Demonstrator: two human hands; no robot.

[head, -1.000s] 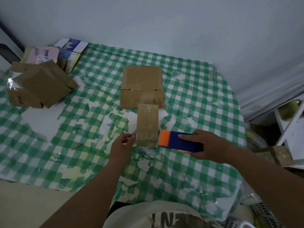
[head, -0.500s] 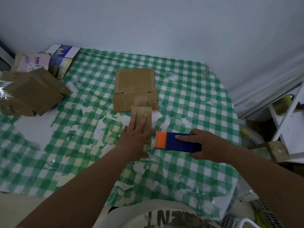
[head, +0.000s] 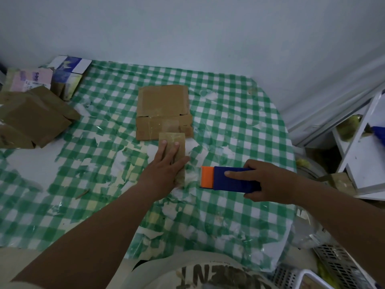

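Note:
A small taped cardboard box [head: 174, 138] lies on the green checked tablecloth [head: 229, 113] at the middle of the table. My left hand [head: 164, 170] lies flat on top of it with straight fingers, pressing it down. To its right my right hand [head: 268, 182] grips a blue tool with an orange end [head: 227, 179]; the orange end points at the box's right side, a short gap away. Just beyond the small box rests a flat cardboard box [head: 163, 110].
Several cardboard boxes [head: 31, 119] and a printed white and blue carton [head: 68, 69] are piled at the far left. The tablecloth is torn and patchy. A white shelf [head: 362, 147] stands at the right, and a grey basket [head: 341, 265] sits low at the right.
My left hand went from pinching the small box's left edge to lying flat on its top. My right hand with the tool has drawn slightly away from the box.

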